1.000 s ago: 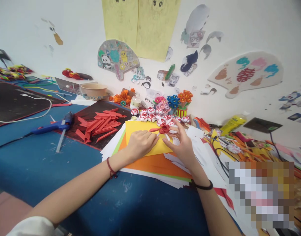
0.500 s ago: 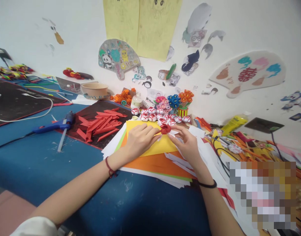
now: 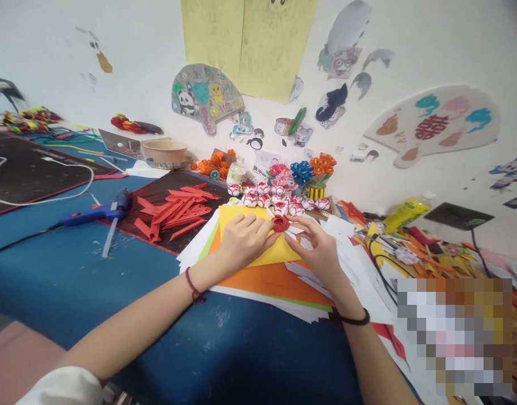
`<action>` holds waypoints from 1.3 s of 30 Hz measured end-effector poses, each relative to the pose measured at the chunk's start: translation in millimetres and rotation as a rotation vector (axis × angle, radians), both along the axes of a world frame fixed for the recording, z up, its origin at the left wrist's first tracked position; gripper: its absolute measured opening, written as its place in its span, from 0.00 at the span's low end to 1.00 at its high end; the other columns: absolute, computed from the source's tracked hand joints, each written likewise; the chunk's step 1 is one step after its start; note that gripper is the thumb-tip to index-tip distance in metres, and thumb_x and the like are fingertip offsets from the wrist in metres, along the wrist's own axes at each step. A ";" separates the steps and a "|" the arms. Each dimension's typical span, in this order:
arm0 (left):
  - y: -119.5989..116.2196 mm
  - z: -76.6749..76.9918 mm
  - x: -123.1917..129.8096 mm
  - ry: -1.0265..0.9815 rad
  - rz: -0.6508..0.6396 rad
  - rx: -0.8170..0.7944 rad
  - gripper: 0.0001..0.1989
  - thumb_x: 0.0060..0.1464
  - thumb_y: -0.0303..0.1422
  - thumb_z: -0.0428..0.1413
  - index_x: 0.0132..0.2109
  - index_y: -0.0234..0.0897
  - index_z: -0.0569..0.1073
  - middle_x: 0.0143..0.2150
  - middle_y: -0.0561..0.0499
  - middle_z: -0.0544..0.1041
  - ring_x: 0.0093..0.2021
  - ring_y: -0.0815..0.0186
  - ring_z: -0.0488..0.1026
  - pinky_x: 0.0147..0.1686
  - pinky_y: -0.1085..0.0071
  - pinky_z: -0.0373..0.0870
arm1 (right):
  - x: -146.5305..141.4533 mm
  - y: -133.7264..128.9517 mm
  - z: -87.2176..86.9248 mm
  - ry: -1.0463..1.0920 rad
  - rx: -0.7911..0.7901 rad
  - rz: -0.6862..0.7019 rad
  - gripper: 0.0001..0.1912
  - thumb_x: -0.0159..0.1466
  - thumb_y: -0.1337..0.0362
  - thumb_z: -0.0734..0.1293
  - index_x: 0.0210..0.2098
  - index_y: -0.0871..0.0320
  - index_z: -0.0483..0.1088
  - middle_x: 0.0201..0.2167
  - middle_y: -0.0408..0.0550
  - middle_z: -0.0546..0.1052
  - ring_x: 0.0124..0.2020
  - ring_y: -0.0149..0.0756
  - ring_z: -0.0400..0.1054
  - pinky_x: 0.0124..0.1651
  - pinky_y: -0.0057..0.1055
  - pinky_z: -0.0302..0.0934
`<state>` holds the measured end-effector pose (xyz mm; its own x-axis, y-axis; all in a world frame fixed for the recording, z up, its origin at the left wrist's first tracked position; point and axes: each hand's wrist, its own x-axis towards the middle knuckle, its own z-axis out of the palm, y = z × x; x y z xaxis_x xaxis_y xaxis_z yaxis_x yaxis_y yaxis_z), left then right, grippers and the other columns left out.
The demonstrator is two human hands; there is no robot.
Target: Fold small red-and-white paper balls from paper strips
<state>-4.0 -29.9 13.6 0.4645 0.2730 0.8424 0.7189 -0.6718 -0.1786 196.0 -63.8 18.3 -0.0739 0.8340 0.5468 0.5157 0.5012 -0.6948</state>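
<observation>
A small red paper flower (image 3: 281, 224) with white strips at its sides is held up between my two hands. My left hand (image 3: 246, 239) is closed, its thumb and forefinger pinching the flower's left side. From the right, my right hand (image 3: 315, 243) pinches a white strip of it between thumb and fingertips. Beneath both hands lies a stack of coloured paper, with a yellow sheet (image 3: 262, 257) over an orange sheet (image 3: 258, 284). White paper strips (image 3: 306, 275) rest on the stack below my right hand. Several red-and-white paper flowers (image 3: 263, 200) stand just behind.
Folded red paper strips (image 3: 174, 211) are heaped on a dark mat at left, beside a blue glue gun (image 3: 93, 215). A round bowl (image 3: 165, 153) and bright craft flowers (image 3: 301, 173) stand along the wall. Paper scraps, cables and a yellow bottle (image 3: 410, 212) crowd the right.
The flower and both hands have shifted slightly left, and the flower appears turned a little between the fingers. The whole view has moved slightly.
</observation>
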 end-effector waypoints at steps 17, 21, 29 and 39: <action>5.5 9.3 -1.2 -0.094 -0.282 -0.429 0.09 0.62 0.37 0.54 0.35 0.37 0.71 0.35 0.50 0.74 0.38 0.65 0.65 0.39 0.67 0.59 | -2.8 -2.6 8.1 -0.204 0.247 -0.132 0.24 0.59 0.56 0.70 0.52 0.54 0.63 0.49 0.54 0.70 0.49 0.45 0.66 0.48 0.41 0.64; 7.8 10.2 -1.9 -0.215 -0.329 -0.519 0.10 0.60 0.37 0.57 0.32 0.37 0.69 0.34 0.52 0.74 0.38 0.66 0.66 0.39 0.68 0.61 | -8.6 -5.8 4.9 -0.403 0.333 -0.184 0.12 0.60 0.55 0.70 0.35 0.54 0.67 0.32 0.47 0.72 0.35 0.40 0.66 0.39 0.36 0.61; 8.1 1.8 3.7 -0.241 -0.326 -0.554 0.12 0.60 0.37 0.57 0.30 0.37 0.69 0.32 0.53 0.74 0.36 0.66 0.66 0.38 0.68 0.60 | -16.8 -7.0 -11.9 -0.667 0.380 -0.254 0.10 0.64 0.57 0.66 0.32 0.57 0.73 0.23 0.44 0.74 0.26 0.34 0.67 0.29 0.31 0.52; 5.0 4.6 5.5 -0.256 -0.247 -0.503 0.10 0.59 0.38 0.58 0.33 0.37 0.70 0.33 0.52 0.73 0.37 0.64 0.66 0.39 0.65 0.59 | -17.1 -7.9 -15.5 -0.851 0.493 -0.316 0.16 0.68 0.68 0.59 0.24 0.57 0.68 0.19 0.44 0.69 0.21 0.32 0.59 0.27 0.33 0.45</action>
<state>1.5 -24.9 18.3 0.3647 0.5759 0.7316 0.5098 -0.7810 0.3607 178.8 -71.7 2.8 -0.4127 0.5797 0.7026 0.8981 0.3878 0.2076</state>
